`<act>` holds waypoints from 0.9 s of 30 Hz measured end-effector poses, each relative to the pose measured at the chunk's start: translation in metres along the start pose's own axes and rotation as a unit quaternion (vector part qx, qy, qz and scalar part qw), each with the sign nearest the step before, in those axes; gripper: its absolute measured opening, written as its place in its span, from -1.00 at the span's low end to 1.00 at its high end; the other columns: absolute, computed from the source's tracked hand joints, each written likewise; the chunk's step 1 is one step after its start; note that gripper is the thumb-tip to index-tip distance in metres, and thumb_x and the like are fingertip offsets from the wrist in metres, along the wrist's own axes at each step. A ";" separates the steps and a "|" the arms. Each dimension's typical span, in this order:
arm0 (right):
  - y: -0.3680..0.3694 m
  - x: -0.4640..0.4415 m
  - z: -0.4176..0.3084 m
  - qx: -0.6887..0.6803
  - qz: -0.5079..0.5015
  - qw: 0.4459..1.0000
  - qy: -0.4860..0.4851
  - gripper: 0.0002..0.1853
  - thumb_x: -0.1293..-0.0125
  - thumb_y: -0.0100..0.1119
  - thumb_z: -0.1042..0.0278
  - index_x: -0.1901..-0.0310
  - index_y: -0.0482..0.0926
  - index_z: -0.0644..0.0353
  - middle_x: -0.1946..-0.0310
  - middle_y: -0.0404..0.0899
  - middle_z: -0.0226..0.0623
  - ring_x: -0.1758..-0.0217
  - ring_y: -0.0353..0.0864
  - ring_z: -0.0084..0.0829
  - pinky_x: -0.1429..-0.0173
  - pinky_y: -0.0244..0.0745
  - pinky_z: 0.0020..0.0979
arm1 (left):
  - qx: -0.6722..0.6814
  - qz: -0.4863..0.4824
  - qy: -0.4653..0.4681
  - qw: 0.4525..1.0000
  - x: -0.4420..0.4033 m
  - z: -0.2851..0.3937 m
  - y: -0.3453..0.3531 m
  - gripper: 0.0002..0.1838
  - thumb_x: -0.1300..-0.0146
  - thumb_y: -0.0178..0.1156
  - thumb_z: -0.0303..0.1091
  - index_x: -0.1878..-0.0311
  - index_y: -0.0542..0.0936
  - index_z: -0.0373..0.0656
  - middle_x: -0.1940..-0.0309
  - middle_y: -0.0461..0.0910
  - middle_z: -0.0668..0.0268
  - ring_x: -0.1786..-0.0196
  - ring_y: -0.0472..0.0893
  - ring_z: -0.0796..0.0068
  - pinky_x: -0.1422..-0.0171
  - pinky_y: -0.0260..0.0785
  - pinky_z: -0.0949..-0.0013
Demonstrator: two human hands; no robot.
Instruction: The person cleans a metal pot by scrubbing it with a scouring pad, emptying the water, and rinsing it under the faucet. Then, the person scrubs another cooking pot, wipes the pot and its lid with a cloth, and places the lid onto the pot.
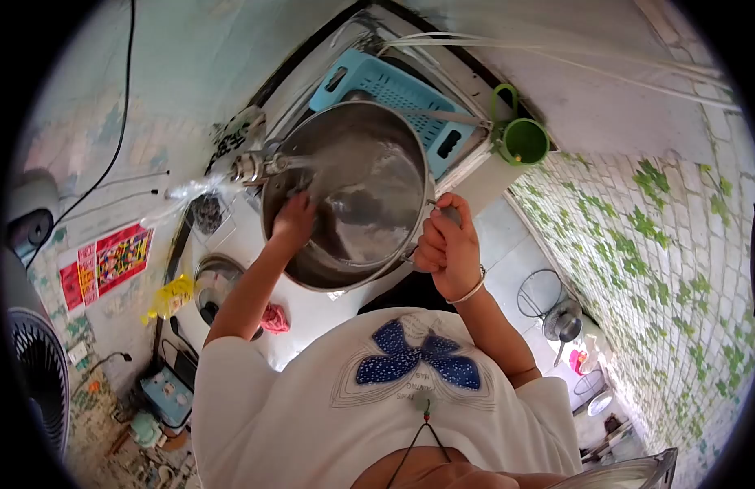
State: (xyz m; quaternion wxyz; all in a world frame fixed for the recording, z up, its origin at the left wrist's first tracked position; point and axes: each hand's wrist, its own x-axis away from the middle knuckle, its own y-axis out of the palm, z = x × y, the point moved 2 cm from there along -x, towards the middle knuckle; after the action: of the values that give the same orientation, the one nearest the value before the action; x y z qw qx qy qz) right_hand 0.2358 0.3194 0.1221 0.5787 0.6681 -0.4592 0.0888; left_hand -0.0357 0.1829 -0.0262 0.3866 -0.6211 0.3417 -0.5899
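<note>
A large round metal pot (398, 155) tilts beneath a metal tap (271, 167). Its inside looks wet, and a blurred spray shows near the spout. My left hand (294, 220) reaches over the pot's near left rim, with its fingers down inside by the left wall, just below the tap. Those fingers are partly hidden and blurred, so whether they hold anything is unclear. On the other side, my right hand (448, 247) is closed around the pot's side handle (451, 214), whose grey end sticks out of the fist.
Behind the pot lies a blue plastic basket (365, 73), with a green cup (526, 141) to its right. A lidded pan (218, 281), a yellow bottle (172, 297) and a red cloth (274, 319) are at the left. A fan (37, 367) stands far left.
</note>
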 end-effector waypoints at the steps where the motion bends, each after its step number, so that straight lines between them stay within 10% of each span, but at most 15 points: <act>1: 0.002 -0.001 0.002 0.003 -0.005 1.000 0.009 -0.86 -0.33 -0.21 0.47 0.18 0.24 -0.08 0.74 0.01 -0.55 0.78 -0.11 -0.69 0.71 -0.16 -0.59 | 0.008 -0.001 0.001 1.000 -0.013 0.006 0.004 -0.57 -0.03 0.07 -0.38 -0.03 0.40 -0.21 -0.04 0.35 0.01 -0.13 0.35 0.02 -0.13 0.31 0.18; 4: 0.005 -0.004 0.002 0.001 -0.001 1.000 -0.016 -0.85 -0.32 -0.23 0.49 0.18 0.25 -0.07 0.74 0.01 -0.54 0.78 -0.11 -0.69 0.72 -0.16 -0.59 | 0.175 -0.214 0.083 0.958 -0.043 0.071 -0.054 -0.44 0.15 0.23 -0.43 -0.05 0.42 -0.11 0.04 0.39 0.00 -0.11 0.36 0.03 -0.11 0.30 0.19; 7: 0.003 -0.005 0.003 0.015 0.005 1.000 -0.021 -0.85 -0.32 -0.24 0.49 0.18 0.25 -0.07 0.75 0.00 -0.54 0.80 -0.11 -0.69 0.73 -0.17 -0.59 | 0.522 -0.066 0.227 0.819 -0.070 0.121 -0.071 -0.51 0.05 0.16 -0.44 -0.05 0.42 -0.15 0.03 0.41 0.06 -0.11 0.38 0.10 -0.11 0.30 0.16; 10: 0.005 -0.003 0.003 0.011 0.011 1.000 -0.023 -0.85 -0.33 -0.25 0.50 0.19 0.24 -0.07 0.76 -0.01 -0.54 0.81 -0.11 -0.69 0.74 -0.18 -0.59 | 0.313 0.197 0.191 0.909 -0.099 0.138 -0.074 -0.57 -0.01 0.13 -0.39 -0.02 0.43 -0.20 0.00 0.41 0.09 -0.10 0.39 0.11 -0.15 0.28 0.20; 12: 0.004 -0.001 0.003 0.013 0.013 1.000 -0.024 -0.85 -0.33 -0.25 0.50 0.19 0.24 -0.07 0.76 -0.01 -0.54 0.81 -0.11 -0.69 0.74 -0.17 -0.59 | 0.228 0.151 0.091 0.958 -0.136 0.115 -0.047 -0.54 -0.09 0.07 -0.28 -0.09 0.40 -0.18 -0.07 0.38 0.17 -0.23 0.29 0.15 -0.32 0.12 0.13; 14: 0.005 0.001 0.005 0.006 0.006 1.000 -0.023 -0.85 -0.33 -0.25 0.50 0.18 0.23 -0.06 0.76 -0.01 -0.54 0.81 -0.12 -0.68 0.74 -0.17 -0.59 | 0.007 0.306 0.115 0.945 -0.137 0.063 -0.028 -0.60 -0.07 0.09 -0.26 0.02 0.45 -0.22 -0.03 0.40 0.12 -0.12 0.37 0.17 -0.21 0.21 0.23; 18: 0.007 0.001 0.007 0.013 0.007 1.000 -0.021 -0.85 -0.32 -0.25 0.50 0.18 0.22 -0.05 0.75 -0.01 -0.53 0.80 -0.12 -0.68 0.73 -0.16 -0.58 | 0.156 0.158 -0.022 0.975 -0.097 0.009 -0.024 -0.61 0.01 0.15 -0.27 0.07 0.49 -0.21 0.05 0.47 0.10 -0.05 0.44 0.10 -0.12 0.28 0.09; 22: 0.008 0.000 0.008 0.018 0.013 0.999 -0.028 -0.86 -0.33 -0.25 0.49 0.18 0.22 -0.04 0.75 0.00 -0.53 0.79 -0.12 -0.67 0.71 -0.15 -0.58 | 0.063 -0.193 -0.048 0.978 -0.043 0.024 0.005 -0.70 -0.11 0.00 -0.36 0.09 0.51 -0.24 0.01 0.47 0.13 -0.03 0.48 0.07 -0.03 0.38 0.13; 24: 0.007 -0.001 0.007 0.023 0.014 0.999 -0.025 -0.87 -0.33 -0.24 0.49 0.18 0.23 -0.03 0.75 0.01 -0.53 0.79 -0.11 -0.68 0.71 -0.14 -0.58 | 0.152 -0.312 0.172 0.922 -0.025 0.050 -0.022 -0.70 -0.16 0.01 -0.32 0.06 0.51 -0.17 0.05 0.48 0.21 -0.03 0.48 0.18 0.01 0.43 0.14; 25: 0.006 -0.001 0.006 0.023 0.014 0.999 -0.024 -0.87 -0.33 -0.24 0.49 0.18 0.23 -0.03 0.74 0.01 -0.53 0.78 -0.11 -0.68 0.71 -0.14 -0.58 | 0.155 -0.311 0.168 0.922 -0.019 0.053 -0.037 -0.70 -0.16 0.01 -0.32 0.06 0.51 -0.17 0.05 0.48 0.21 -0.03 0.48 0.18 0.01 0.43 0.14; 27: 0.005 -0.001 0.006 0.027 0.011 0.999 -0.023 -0.87 -0.33 -0.24 0.49 0.18 0.23 -0.03 0.74 0.01 -0.53 0.78 -0.11 -0.68 0.71 -0.13 -0.58 | 0.570 -0.348 -0.029 0.744 -0.011 0.056 -0.057 -0.59 -0.17 0.11 -0.18 -0.04 0.47 -0.20 0.11 0.52 0.23 0.07 0.52 0.30 0.06 0.47 0.29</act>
State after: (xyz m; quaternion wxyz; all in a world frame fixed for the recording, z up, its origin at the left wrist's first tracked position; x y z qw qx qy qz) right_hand 0.2289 0.3154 0.1232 0.5491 0.6801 -0.4769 0.0922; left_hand 0.0178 0.2239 0.0183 0.4465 -0.3779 -0.3093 -0.7498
